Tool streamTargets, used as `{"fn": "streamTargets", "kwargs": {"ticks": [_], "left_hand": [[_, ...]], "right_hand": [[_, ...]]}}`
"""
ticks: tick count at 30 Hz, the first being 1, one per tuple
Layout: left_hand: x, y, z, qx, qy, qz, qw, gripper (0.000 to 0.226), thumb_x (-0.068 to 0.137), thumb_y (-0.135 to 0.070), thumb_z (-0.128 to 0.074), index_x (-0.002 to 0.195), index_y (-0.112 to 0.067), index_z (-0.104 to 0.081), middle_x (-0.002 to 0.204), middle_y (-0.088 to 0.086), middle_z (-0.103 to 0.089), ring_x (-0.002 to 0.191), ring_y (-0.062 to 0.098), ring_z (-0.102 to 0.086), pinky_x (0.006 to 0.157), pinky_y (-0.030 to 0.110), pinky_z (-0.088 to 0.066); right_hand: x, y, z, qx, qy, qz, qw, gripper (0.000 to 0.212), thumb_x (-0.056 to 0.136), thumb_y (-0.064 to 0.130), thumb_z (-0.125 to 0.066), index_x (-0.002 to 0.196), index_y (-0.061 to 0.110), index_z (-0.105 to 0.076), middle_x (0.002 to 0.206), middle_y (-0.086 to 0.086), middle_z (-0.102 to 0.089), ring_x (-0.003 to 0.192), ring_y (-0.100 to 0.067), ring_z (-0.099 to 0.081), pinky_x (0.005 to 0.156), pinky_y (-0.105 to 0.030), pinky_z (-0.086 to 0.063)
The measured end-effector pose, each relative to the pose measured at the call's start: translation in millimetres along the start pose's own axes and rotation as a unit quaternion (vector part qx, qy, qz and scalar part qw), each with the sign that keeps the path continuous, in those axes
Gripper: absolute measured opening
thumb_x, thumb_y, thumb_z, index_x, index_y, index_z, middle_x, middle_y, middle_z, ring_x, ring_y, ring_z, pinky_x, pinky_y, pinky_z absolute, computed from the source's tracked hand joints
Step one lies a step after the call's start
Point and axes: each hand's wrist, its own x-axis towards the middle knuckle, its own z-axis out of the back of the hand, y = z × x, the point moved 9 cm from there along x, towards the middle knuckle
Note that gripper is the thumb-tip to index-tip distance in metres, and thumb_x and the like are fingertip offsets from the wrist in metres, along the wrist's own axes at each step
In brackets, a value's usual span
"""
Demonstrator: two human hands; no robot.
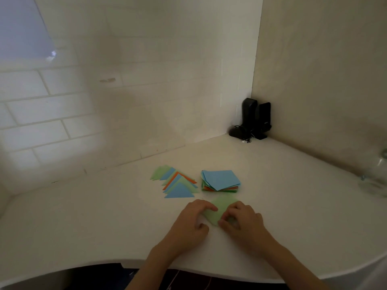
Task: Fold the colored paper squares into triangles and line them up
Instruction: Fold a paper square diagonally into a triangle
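Here the left hand [193, 216] presses the green paper square [217, 210]; the right hand [240, 216] apparently pinches it.

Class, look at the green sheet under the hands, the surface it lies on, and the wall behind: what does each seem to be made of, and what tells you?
Green sheet: thin matte paper; it lies flat, like the creased triangles nearby.
Table: smooth, off-white, perhaps laminate or stone; unclear.
Wall: white brick-shaped tiles, likely ceramic; joint lines and soft sheen.
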Motion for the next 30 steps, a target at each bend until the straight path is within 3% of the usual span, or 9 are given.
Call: {"fn": "streamTargets", "kwargs": {"ticks": [2,4,7,11,14,17,20,24,30], "left_hand": [[-4.7,-7.0,-2.1,0.048,-0.007,-0.046,0.998,0.049,0.066,-0.008,-0.047,0.110,-0.025,-0.060,0.114,-0.014,-0.057,0.109,0.000,-0.046,0.095,0.015,-0.034],[-6.8,-10.4,-3.4,0.112,-0.011,-0.078,0.991,0.041,0.070,-0.015,-0.044,0.107,-0.025,-0.060,0.112,-0.012,-0.058,0.105,0.006,-0.049,0.092,0.024,-0.040],[-9.4,-15.0,-2.4,0.170,-0.036,-0.112,0.978,0.020,0.079,-0.019,-0.049,0.094,-0.026,-0.059,0.099,-0.011,-0.060,0.089,0.011,-0.054,0.075,0.035,-0.047],[-13.8,-17.6,-3.9,0.165,-0.051,-0.127,0.977,0.010,0.081,-0.023,-0.052,0.088,-0.024,-0.060,0.094,-0.011,-0.060,0.086,0.010,-0.055,0.074,0.030,-0.045],[-15.3,-15.0,-0.1,0.134,-0.066,-0.123,0.981,0.008,0.082,-0.026,-0.056,0.085,-0.022,-0.062,0.092,-0.011,-0.062,0.087,0.006,-0.054,0.077,0.025,-0.043],[-14.6,-4.4,3.0,0.132,-0.078,-0.090,0.984,0.011,0.082,-0.039,-0.058,0.084,-0.029,-0.060,0.092,-0.018,-0.060,0.089,0.000,-0.051,0.080,0.028,-0.039],[-11.0,5.6,6.9,0.138,-0.093,-0.036,0.985,0.027,0.076,-0.054,-0.058,0.082,-0.028,-0.064,0.091,-0.020,-0.057,0.091,0.002,-0.047,0.080,0.029,-0.037],[-5.4,12.2,6.9,0.180,-0.071,0.070,0.979,0.043,0.075,-0.062,-0.057,0.094,-0.025,-0.066,0.102,-0.014,-0.050,0.104,0.009,-0.039,0.084,0.026,-0.027],[-6.6,16.6,3.5,0.262,-0.045,0.148,0.953,0.054,0.073,-0.077,-0.046,0.094,-0.029,-0.058,0.104,-0.010,-0.036,0.105,0.013,-0.030,0.085,0.026,-0.022]], "right_hand": [[0.2,1.9,1.2,0.040,0.051,0.034,0.997,0.010,0.088,0.046,-0.057,0.079,0.044,-0.053,0.110,0.018,-0.046,0.110,-0.006,-0.044,0.093,-0.032,-0.034],[-0.4,4.8,5.9,0.064,0.082,0.076,0.992,0.009,0.087,0.039,-0.062,0.079,0.040,-0.059,0.114,0.017,-0.050,0.111,-0.006,-0.047,0.098,-0.034,-0.038],[-5.3,7.8,13.3,0.102,0.088,0.121,0.983,0.010,0.084,0.031,-0.069,0.079,0.035,-0.062,0.110,0.016,-0.055,0.105,0.000,-0.053,0.094,-0.019,-0.038],[-13.8,-0.3,21.2,0.148,0.009,0.132,0.980,0.023,0.073,0.029,-0.078,0.079,0.035,-0.056,0.103,0.011,-0.063,0.101,0.004,-0.054,0.079,-0.003,-0.035],[-22.9,-1.0,18.3,0.138,-0.009,0.159,0.977,0.016,0.073,0.047,-0.070,0.080,0.034,-0.065,0.108,0.017,-0.061,0.102,0.008,-0.055,0.085,-0.006,-0.036],[-27.4,-2.8,11.0,0.065,0.002,0.164,0.984,0.036,0.068,0.068,-0.061,0.088,0.038,-0.064,0.115,0.027,-0.053,0.109,0.012,-0.048,0.095,-0.019,-0.036],[-27.9,-0.5,8.6,0.026,-0.040,0.144,0.988,0.042,0.068,0.075,-0.052,0.087,0.038,-0.059,0.112,0.029,-0.051,0.108,0.012,-0.047,0.093,-0.027,-0.038],[-27.6,7.0,9.2,0.001,-0.140,0.099,0.985,0.036,0.075,0.068,-0.038,0.074,0.035,-0.053,0.100,0.024,-0.054,0.096,0.004,-0.051,0.076,-0.027,-0.034],[-26.6,4.1,11.0,0.006,-0.199,0.081,0.977,0.031,0.077,0.062,-0.044,0.064,0.034,-0.048,0.091,0.018,-0.054,0.086,-0.003,-0.053,0.068,-0.026,-0.038]]}}
